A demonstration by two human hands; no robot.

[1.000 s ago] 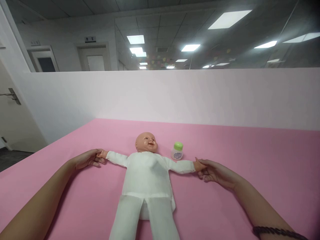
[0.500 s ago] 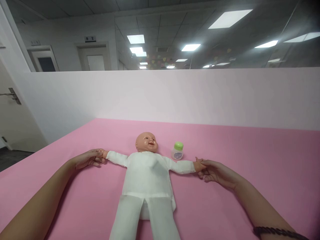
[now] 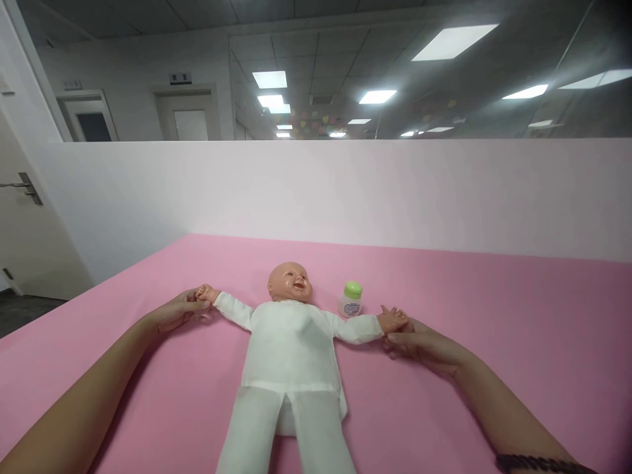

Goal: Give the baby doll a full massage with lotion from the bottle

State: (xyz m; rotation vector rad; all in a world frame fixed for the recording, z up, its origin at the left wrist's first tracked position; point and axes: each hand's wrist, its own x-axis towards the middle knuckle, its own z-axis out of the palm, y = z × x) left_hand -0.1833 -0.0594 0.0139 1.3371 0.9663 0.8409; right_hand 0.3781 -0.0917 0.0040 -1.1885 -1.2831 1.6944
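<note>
A baby doll (image 3: pixel 291 345) in white clothes lies on its back, arms spread wide, its head toward the wall. My left hand (image 3: pixel 180 311) is closed on the doll's hand at the left, thumb on top, with the other fingers partly hidden beneath. At the right, my right hand (image 3: pixel 422 342) grips the doll's other hand from below, and the doll's small fingers show above mine. A small jar (image 3: pixel 351 300) with a green lid stands upright beside the doll's head, just above its right-hand sleeve, apart from both my hands.
The doll and jar rest on a pink tabletop (image 3: pixel 162 408). A white low wall (image 3: pixel 370 191) runs along its far edge, with glass above. To the left is a door with a metal handle (image 3: pixel 29 188).
Both doll hands are raised slightly, and the arms tilt up more. My right hand has shifted a little left and now sits lower under the doll's hand. The jar has stayed put.
</note>
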